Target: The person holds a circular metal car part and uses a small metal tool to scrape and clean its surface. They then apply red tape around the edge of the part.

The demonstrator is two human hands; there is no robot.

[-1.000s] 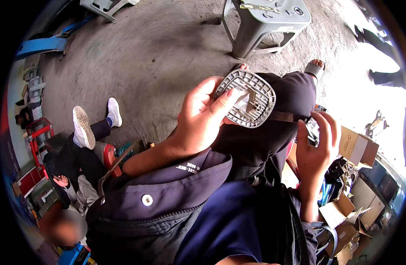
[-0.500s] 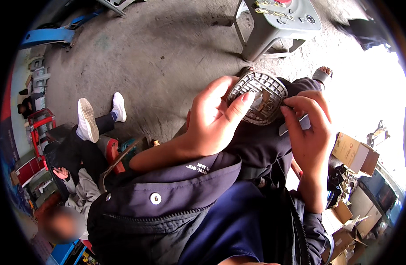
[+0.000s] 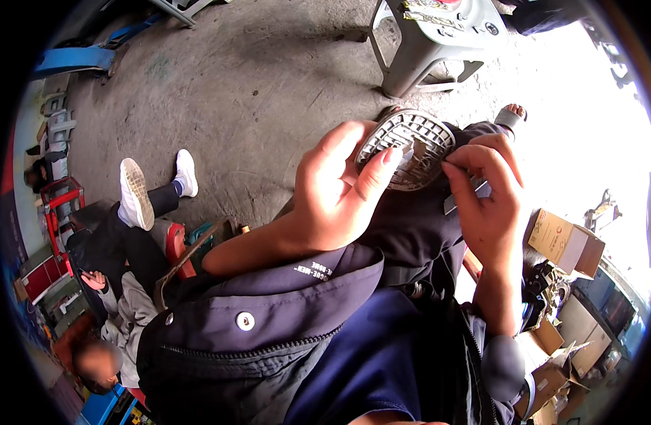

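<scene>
My left hand [image 3: 336,188] grips a grey, rounded plate [image 3: 421,152] with a gridded, ribbed face, my thumb lying across it near some pale and brownish bits at its middle. My right hand [image 3: 485,191] is at the plate's right rim, thumb and forefinger pinched close; what is between them is too small to make out. Behind that hand, a flat metallic thing [image 3: 453,203] shows in part over my dark-trousered leg [image 3: 417,219].
A grey plastic stool [image 3: 439,32] with small items stands ahead. On the left a person [image 3: 134,297] reclines, legs outstretched, near red racks [image 3: 59,205] and a blue metal piece [image 3: 70,60]. Cardboard boxes [image 3: 552,241] and clutter lie on the right. A dark-trousered leg [image 3: 538,15] is at the top right.
My right hand has risen from beside my leg to the plate's right edge, its fingers drawing together. The plate has shifted slightly right in the picture. The dark legs at upper right have moved.
</scene>
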